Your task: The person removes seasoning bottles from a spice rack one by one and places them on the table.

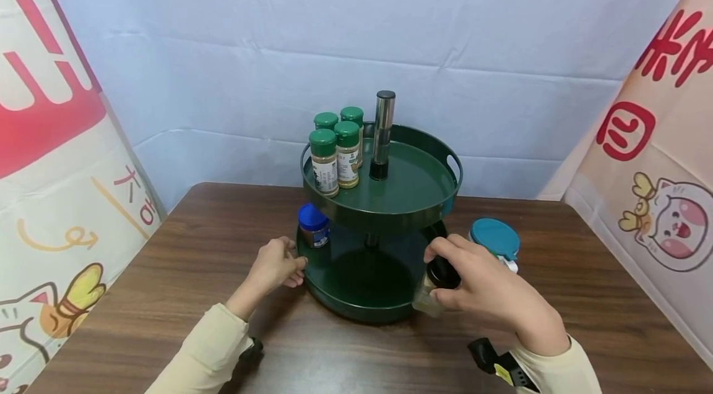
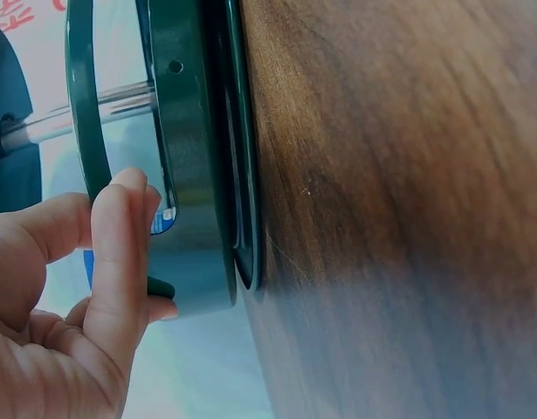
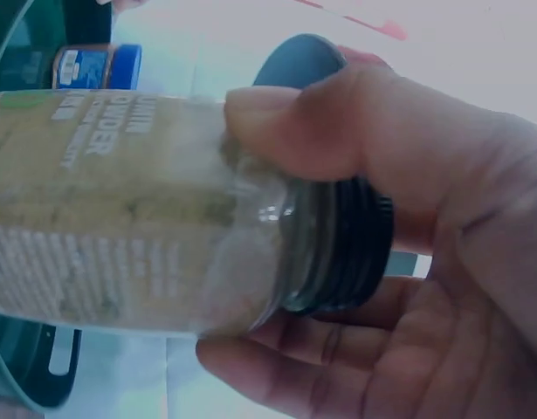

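A dark green two-tier turntable rack (image 1: pixel 362 313) stands on the table. My left hand (image 1: pixel 276 264) grips the lower tier's rim on its left side, and in the left wrist view its fingers (image 2: pixel 120 253) curl round the rim at the handle slot. My right hand (image 1: pixel 473 273) holds a clear jar of tan powder (image 3: pixel 137 209) by its neck and black lid (image 1: pixel 442 271), at the lower tier's front right edge. Part of the printed label reads "powder". A blue-lidded jar (image 1: pixel 313 227) sits on the lower tier, close to my left hand.
Several green-capped spice bottles (image 1: pixel 325 165) stand at the left of the upper tier, beside the metal post (image 1: pixel 383 128). A teal-lidded container (image 1: pixel 494 239) stands on the table (image 1: pixel 568 295) to the rack's right, partly behind my right hand. A pale cloth (image 1: pixel 250 91) hangs behind.
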A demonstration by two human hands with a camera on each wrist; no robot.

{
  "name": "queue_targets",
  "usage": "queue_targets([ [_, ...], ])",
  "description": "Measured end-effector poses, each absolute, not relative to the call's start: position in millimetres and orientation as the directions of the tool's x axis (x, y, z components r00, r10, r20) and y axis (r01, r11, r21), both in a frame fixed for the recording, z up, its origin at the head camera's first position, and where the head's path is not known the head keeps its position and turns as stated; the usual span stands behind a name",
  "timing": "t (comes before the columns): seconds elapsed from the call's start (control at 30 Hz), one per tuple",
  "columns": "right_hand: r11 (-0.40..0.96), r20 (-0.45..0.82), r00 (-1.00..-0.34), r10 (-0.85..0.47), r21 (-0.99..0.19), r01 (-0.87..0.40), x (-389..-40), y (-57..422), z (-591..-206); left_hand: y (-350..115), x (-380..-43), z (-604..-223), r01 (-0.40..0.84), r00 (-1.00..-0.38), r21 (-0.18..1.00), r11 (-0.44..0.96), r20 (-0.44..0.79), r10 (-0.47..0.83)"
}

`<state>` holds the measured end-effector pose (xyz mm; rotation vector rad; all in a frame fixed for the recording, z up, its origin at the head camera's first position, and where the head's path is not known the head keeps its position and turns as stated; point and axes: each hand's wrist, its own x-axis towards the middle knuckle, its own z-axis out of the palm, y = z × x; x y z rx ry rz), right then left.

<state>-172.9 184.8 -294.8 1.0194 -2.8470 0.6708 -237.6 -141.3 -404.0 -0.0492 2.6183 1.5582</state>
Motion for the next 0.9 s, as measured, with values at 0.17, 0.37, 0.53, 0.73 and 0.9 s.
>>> queue_targets([
  [0.17, 0.703, 0.181, -0.788, -0.588, -0.368, -0.609, -169.5, 196.9, -293.0, -140.5, -237.2, -404.9, -0.064, -0.995, 0.880, 0.470, -0.090, 0.031],
  [0.37, 0.707, 0.185, -0.791, -0.583, -0.365, -0.606, -167.8, 209.5, -293.1, -141.2, -236.2, -405.5, -0.078, -0.995, 0.875, 0.478, -0.100, 0.020],
  [0.53, 0.720, 0.178, -0.802, -0.570, -0.362, -0.592, -170.2, 220.5, -295.0, -143.2, -236.5, -405.3, -0.080, -0.995, 0.873, 0.481, -0.100, 0.017],
  [0.73, 0.730, 0.173, -0.807, -0.565, -0.350, -0.587, -173.4, 237.2, -299.5, -143.1, -236.6, -403.7, -0.076, -0.995, 0.881, 0.468, -0.098, 0.022],
  [0.9, 0.751, 0.151, -0.821, -0.550, -0.341, -0.565, -176.2, 250.7, -305.9, -142.4, -236.2, -403.9, -0.075, -0.995, 0.881, 0.466, -0.094, 0.016],
])
